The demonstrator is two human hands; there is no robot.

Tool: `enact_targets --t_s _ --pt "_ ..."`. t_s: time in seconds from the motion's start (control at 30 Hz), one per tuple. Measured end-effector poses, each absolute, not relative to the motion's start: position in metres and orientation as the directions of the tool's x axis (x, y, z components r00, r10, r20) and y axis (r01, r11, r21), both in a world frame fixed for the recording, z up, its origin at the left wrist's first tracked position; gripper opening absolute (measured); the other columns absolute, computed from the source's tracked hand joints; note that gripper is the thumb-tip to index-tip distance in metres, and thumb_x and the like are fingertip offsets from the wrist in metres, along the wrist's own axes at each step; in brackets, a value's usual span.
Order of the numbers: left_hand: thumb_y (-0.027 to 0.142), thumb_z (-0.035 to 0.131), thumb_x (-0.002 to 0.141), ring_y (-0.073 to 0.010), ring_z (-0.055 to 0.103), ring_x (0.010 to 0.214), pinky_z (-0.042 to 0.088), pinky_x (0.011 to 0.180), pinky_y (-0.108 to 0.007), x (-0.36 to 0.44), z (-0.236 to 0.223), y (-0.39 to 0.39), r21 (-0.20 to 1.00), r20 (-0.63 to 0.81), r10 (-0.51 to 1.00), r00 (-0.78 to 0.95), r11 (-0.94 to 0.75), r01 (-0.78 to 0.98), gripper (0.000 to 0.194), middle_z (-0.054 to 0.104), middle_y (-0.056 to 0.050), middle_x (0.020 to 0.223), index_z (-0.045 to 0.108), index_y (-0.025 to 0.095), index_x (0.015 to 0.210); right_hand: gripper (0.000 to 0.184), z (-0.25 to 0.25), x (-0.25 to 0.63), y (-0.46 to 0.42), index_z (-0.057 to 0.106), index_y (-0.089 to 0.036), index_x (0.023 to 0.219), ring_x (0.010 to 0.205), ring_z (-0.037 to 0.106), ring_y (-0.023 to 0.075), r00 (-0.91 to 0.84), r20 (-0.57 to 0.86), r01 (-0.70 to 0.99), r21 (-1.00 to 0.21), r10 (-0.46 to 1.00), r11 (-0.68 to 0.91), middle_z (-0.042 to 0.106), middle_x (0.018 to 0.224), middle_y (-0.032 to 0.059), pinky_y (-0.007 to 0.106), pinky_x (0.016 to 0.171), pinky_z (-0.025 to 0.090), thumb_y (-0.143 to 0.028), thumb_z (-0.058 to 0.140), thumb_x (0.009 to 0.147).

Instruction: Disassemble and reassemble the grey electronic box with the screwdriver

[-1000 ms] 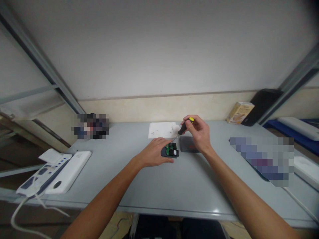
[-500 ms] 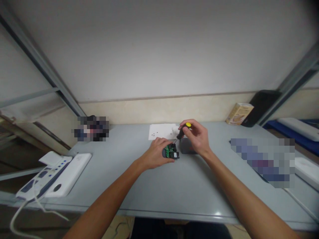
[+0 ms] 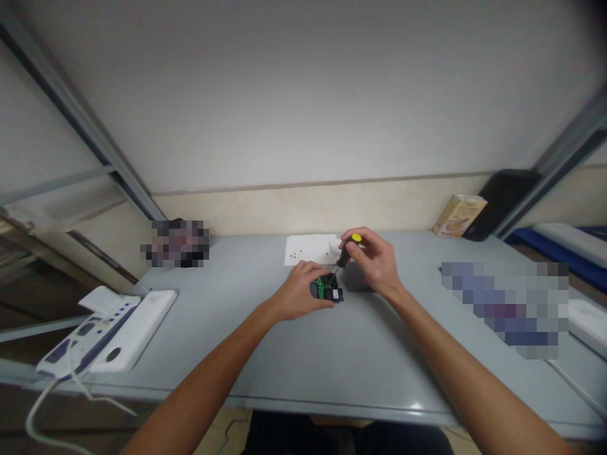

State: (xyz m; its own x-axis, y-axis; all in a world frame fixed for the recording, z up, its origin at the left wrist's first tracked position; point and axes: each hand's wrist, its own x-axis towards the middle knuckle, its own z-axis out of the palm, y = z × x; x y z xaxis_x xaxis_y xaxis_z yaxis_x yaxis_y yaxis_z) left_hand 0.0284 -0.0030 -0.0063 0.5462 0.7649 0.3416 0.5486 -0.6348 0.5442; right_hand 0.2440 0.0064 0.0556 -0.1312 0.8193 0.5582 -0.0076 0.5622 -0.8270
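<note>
My left hand [image 3: 300,292] grips a small green circuit board with black parts [image 3: 328,288] by its left side, thumb along the near edge and fingers along the far one. In my right hand [image 3: 374,258] is a screwdriver [image 3: 346,254] with a black handle and a yellow end cap. Its shaft slants down to the left, and the tip is at the far right part of the board; whether it touches a screw is too small to tell. Behind the board lies a white sheet of paper [image 3: 308,248] with several tiny dark pieces on it.
At left, a power strip [image 3: 90,335] lies beside a white flat device [image 3: 142,328]. A yellowish box [image 3: 459,216] leans near a black object [image 3: 505,199] at the back right. Blurred-out items sit at both sides of the grey table [image 3: 303,366]. A wall rises behind.
The screwdriver tip has come down slightly onto the far part of the board. Both hands otherwise stay nearly in place; the whole view has shifted a little.
</note>
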Motion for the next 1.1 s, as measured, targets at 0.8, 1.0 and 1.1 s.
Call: enact_targets --t_s 0.8,1.0,1.1 --pt "0.051 0.09 0.067 -0.029 0.053 0.117 0.044 0.107 -0.047 0.0292 -0.0115 0.0002 0.552 0.296 0.795 0.53 -0.595 0.584 0.07 0.061 -0.007 0.121 0.066 0.031 0.13 0.023 0.0473 0.2407 0.009 0.069 -0.023 0.101 0.073 0.065 0.0156 -0.162 0.531 0.065 -0.835 0.832 0.546 0.067 0.094 0.0026 0.027 0.062 0.054 -0.044 0.067 0.091" --pt "0.053 0.088 0.069 -0.0302 0.053 0.119 0.042 0.108 -0.049 0.0299 -0.0096 -0.0015 0.546 0.302 0.795 0.527 -0.597 0.588 0.067 0.061 -0.009 0.125 0.066 0.029 0.128 0.022 0.047 0.2408 0.009 0.069 -0.023 0.102 0.077 0.064 0.0159 -0.169 0.54 0.08 -0.826 0.825 0.558 0.067 0.093 0.0029 0.026 0.062 0.054 -0.042 0.067 0.092" --pt "0.054 0.087 0.071 -0.0302 0.053 0.119 0.042 0.109 -0.049 0.0302 -0.0087 -0.0021 0.54 0.311 0.788 0.531 -0.606 0.584 0.066 0.062 -0.009 0.127 0.065 0.029 0.129 0.021 0.0472 0.2409 0.0093 0.069 -0.023 0.102 0.077 0.064 0.0162 -0.16 0.541 0.093 -0.824 0.826 0.558 0.067 0.093 0.0032 0.026 0.063 0.054 -0.042 0.066 0.092"
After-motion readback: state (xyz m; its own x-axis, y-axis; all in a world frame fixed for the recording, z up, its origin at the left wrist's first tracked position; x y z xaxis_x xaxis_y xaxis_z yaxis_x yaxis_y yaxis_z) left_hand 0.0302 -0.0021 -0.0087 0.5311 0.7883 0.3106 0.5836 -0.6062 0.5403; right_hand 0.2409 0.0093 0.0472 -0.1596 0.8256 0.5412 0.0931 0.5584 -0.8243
